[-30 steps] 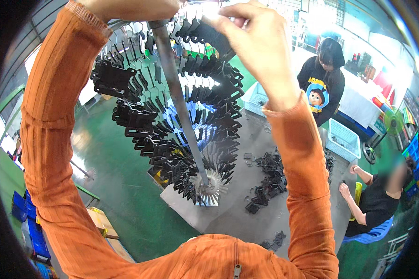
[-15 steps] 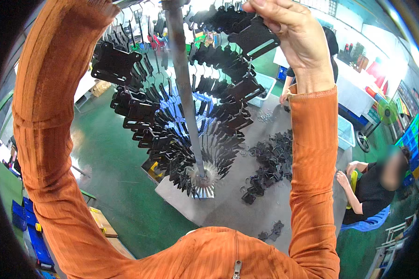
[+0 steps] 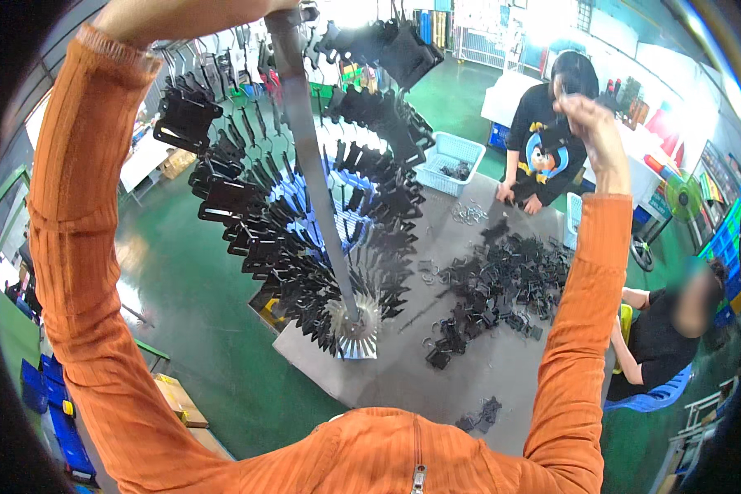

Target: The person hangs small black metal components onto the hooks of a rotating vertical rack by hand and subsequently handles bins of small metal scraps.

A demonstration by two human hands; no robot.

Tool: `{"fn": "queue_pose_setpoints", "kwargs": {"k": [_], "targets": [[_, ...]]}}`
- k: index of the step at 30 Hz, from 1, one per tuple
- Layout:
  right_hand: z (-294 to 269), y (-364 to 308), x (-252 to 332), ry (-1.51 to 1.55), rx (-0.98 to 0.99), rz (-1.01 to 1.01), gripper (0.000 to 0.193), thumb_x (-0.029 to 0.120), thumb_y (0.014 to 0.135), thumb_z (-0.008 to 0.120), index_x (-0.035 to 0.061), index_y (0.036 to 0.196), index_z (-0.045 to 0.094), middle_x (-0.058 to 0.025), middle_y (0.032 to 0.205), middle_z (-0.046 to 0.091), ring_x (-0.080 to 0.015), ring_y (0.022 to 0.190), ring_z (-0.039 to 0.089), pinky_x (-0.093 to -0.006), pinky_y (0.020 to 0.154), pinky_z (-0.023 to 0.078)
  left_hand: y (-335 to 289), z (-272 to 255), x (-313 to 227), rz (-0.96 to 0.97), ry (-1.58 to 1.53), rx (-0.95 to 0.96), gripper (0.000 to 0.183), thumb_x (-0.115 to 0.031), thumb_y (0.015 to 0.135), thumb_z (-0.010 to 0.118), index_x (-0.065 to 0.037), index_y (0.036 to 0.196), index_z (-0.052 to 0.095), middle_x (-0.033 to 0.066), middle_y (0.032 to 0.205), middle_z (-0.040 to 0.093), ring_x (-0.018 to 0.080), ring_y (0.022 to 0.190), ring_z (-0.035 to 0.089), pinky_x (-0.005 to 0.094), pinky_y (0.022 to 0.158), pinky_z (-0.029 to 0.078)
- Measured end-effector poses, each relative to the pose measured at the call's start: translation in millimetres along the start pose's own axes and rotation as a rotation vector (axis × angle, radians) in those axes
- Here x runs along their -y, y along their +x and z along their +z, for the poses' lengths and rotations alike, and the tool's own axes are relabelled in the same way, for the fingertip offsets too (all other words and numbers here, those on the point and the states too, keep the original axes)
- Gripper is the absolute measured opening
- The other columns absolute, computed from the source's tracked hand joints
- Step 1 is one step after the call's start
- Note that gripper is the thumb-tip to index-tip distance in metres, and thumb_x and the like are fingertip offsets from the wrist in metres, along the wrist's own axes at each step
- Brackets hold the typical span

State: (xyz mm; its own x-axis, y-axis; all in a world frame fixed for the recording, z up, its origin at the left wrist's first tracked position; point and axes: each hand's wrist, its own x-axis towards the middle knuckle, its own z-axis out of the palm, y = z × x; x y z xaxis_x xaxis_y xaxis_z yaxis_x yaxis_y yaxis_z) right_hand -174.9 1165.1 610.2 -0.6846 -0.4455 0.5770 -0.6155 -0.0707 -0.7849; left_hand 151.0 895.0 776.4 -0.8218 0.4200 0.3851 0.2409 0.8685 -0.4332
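Observation:
A tall grey pole (image 3: 317, 156) rises in front of me, ringed by tiers of wire hooks. Black flat metal brackets with slots and notches hang all round it, such as one (image 3: 407, 53) at the upper middle and another (image 3: 185, 119) at the upper left. My left hand (image 3: 198, 15) reaches across the upper edge to the top of the pole; its fingers are cut off by the frame. Out to the right, my right hand (image 3: 593, 132) is raised with fingers stretched out, apart from the rack, and nothing shows in it.
Loose black brackets (image 3: 494, 280) lie heaped on the grey table (image 3: 387, 387), with wire hooks (image 3: 469, 212) beyond. A light-blue basket (image 3: 449, 160) stands at the far edge. One co-worker (image 3: 552, 140) handles parts there; another person (image 3: 659, 329) sits at the right.
My right hand has left the black bracket at the upper middle and moved right and down. My left hand has come rightward to the pole. The hanging brackets have shifted slightly left.

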Motion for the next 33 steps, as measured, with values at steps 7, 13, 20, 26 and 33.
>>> {"fn": "queue_pose_setpoints", "kwargs": {"k": [7, 13, 20, 26, 33], "targets": [[8, -17, -35, -1.015, -0.13, 0.125, 0.034, 0.033, 0.071, 0.068, 0.0079, 0.094, 0.07, -0.0143, 0.086, 0.068, -0.0268, 0.084, 0.066, -0.0358, 0.075, 0.049, 3, 6, 13, 0.062, -0.048, 0.009, 0.047, -0.009, 0.08, 0.058, 0.004, 0.124, 0.051, 0.0234, 0.116, 0.059, 0.0298, 0.108, 0.059, 0.0398, 0.093, 0.048], [151, -28, 106, -0.312, -0.404, -0.66, 0.025, 0.024, 0.081, 0.066, 0.0017, 0.092, 0.069, -0.0091, 0.08, 0.063, -0.0152, 0.072, 0.057, -0.0262, 0.067, 0.044, 13, -2, -3, 0.016, -0.007, 0.13, 0.043, -0.012, 0.08, 0.058, 0.009, 0.117, 0.055, 0.0247, 0.111, 0.061, 0.0314, 0.101, 0.062, 0.0349, 0.091, 0.048], [206, -22, 152, -0.383, -0.32, -0.623, 0.019, 0.019, 0.083, 0.066, 0.0001, 0.084, 0.069, -0.0068, 0.082, 0.068, -0.0128, 0.071, 0.058, -0.0284, 0.064, 0.045, 14, -15, -30, 0.0, -0.017, 0.079, 0.032, -0.001, 0.078, 0.053, 0.008, 0.107, 0.061, 0.024, 0.098, 0.065, 0.0301, 0.088, 0.065, 0.035, 0.082, 0.051], [176, -20, 143, 0.458, 0.139, -0.311, 0.013, 0.01, 0.081, 0.066, -0.0021, 0.087, 0.069, -0.0063, 0.083, 0.067, -0.0096, 0.077, 0.059, -0.021, 0.075, 0.042, 10, -11, -35, -0.078, 0.068, 0.104, 0.036, 0.003, 0.074, 0.049, 0.006, 0.106, 0.063, 0.022, 0.078, 0.065, 0.0266, 0.066, 0.063, 0.0353, 0.065, 0.051], [156, -25, 141, 0.491, 0.223, -0.235, 0.014, 0.016, 0.083, 0.066, 0.0026, 0.085, 0.068, -0.0017, 0.08, 0.066, -0.0079, 0.075, 0.057, -0.0213, 0.068, 0.042, 15, -13, -49, -0.148, 0.071, 0.089, 0.042, 0.006, 0.071, 0.047, 0.004, 0.11, 0.062, 0.0208, 0.087, 0.066, 0.0258, 0.068, 0.064, 0.0343, 0.069, 0.052]]}}
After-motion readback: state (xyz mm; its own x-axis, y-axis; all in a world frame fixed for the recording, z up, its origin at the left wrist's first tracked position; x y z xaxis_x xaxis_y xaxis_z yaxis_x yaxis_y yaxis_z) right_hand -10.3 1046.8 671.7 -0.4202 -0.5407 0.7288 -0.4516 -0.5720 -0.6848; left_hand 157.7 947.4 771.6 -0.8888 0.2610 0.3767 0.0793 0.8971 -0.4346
